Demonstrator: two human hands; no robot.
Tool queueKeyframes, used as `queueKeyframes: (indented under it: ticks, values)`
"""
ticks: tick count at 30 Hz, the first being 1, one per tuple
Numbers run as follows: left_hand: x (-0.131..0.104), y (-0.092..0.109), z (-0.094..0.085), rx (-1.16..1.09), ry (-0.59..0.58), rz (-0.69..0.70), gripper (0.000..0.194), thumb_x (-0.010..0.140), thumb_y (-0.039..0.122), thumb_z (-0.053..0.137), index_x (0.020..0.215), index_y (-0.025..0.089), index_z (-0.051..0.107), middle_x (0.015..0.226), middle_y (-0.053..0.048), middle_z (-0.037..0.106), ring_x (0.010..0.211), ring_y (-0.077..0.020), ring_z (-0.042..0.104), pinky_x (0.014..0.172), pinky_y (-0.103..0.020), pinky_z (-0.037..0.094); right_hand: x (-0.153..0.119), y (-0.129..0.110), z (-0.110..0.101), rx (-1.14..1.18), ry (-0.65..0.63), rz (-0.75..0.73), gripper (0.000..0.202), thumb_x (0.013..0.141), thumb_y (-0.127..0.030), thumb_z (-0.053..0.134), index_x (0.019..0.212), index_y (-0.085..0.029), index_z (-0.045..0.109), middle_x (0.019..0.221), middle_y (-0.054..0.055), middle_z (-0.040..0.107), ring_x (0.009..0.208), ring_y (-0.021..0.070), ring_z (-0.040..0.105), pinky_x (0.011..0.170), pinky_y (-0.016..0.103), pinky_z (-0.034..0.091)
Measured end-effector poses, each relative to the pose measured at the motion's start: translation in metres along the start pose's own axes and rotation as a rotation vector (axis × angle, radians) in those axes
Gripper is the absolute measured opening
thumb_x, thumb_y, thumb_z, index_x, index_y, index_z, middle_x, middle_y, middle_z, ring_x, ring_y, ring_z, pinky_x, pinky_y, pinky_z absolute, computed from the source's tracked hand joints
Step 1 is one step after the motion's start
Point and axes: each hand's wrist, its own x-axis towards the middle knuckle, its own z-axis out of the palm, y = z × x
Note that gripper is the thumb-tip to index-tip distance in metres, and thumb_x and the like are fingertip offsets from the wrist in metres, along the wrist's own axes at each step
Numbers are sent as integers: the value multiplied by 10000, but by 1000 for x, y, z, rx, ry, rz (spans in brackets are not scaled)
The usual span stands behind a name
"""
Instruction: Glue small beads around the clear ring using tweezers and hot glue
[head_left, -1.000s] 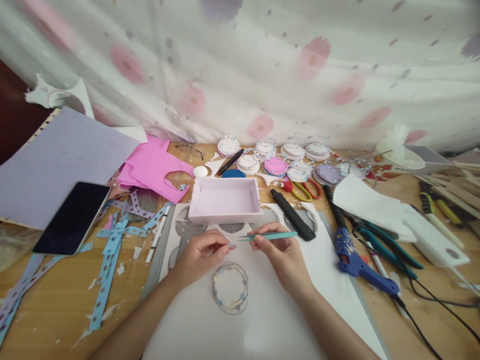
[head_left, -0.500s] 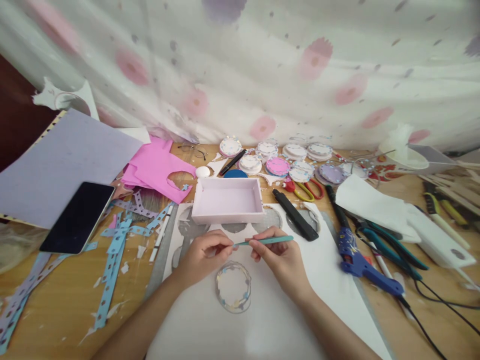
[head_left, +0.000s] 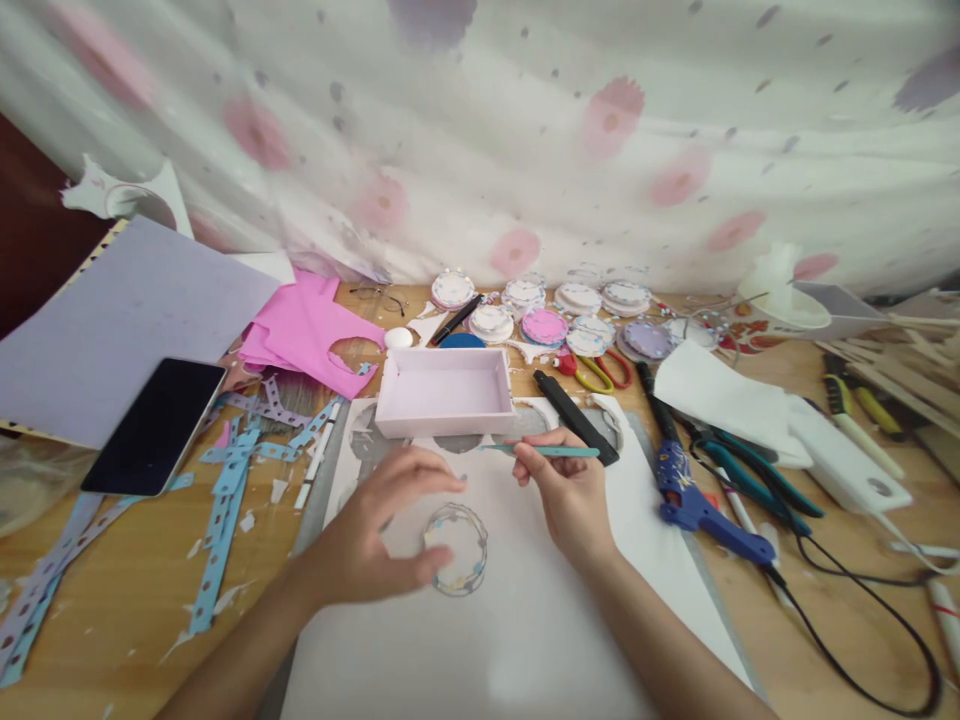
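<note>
My left hand (head_left: 386, 530) is spread, thumb and fingers apart, over the left side of a ring (head_left: 480, 578) dotted with small pastel pieces. A tiny bluish speck shows at one fingertip, too small to make out. The ring lies on a white sheet (head_left: 517, 640). Up and to the right of it, my right hand (head_left: 566, 490) pinches a thin teal tool (head_left: 570, 451), its fine tip pointing left. Just beyond the hands stands a shallow pale pink box (head_left: 446, 428).
Decorated discs (head_left: 545, 326) stand in rows behind the box. A black cutter (head_left: 574, 415), blue glue gun (head_left: 712, 525) and teal-handled pliers (head_left: 765, 475) lie to the right. On the left are a phone (head_left: 155, 427), pink sheets (head_left: 300, 330) and punched blue strips (head_left: 225, 530).
My left hand has come away from the teal tool's tip, opened and moved left and down to the ring. My right hand has shifted slightly right with the tool. The camera view has shifted a little.
</note>
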Motion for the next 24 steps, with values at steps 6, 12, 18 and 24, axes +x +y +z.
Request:
queueKeyframes:
  ticks: [6,12,18,24]
  values:
    - [-16,22,13,359,-212,41,796,744,357,757,1432,235,376,1322,-121,568,1214,-312,501,1052,-465,399,0,-3,1,-12,-3,-33,209,732,-319,803,798,-190,652,585,-7,678,520,133,606,522,267,494]
    - [-7,16,13,418,-142,-7,570,785,208,665,1324,204,479,1253,-102,603,1171,-277,530,1028,-430,421,-1,-6,-1,2,5,-66,220,725,-329,802,790,-191,645,570,-16,667,520,132,600,531,270,481]
    - [2,13,11,432,-148,6,547,760,187,663,1282,190,500,1220,-108,598,1187,-284,511,1033,-436,416,-2,-8,-1,5,1,-94,228,728,-344,798,782,-187,641,572,-11,671,512,135,599,521,274,483]
    - [8,10,13,409,-191,4,560,762,193,682,1290,208,496,1196,-104,615,1163,-284,538,1019,-439,433,-2,-8,-1,-11,2,-107,216,737,-335,793,779,-184,644,609,8,697,520,139,612,511,273,499]
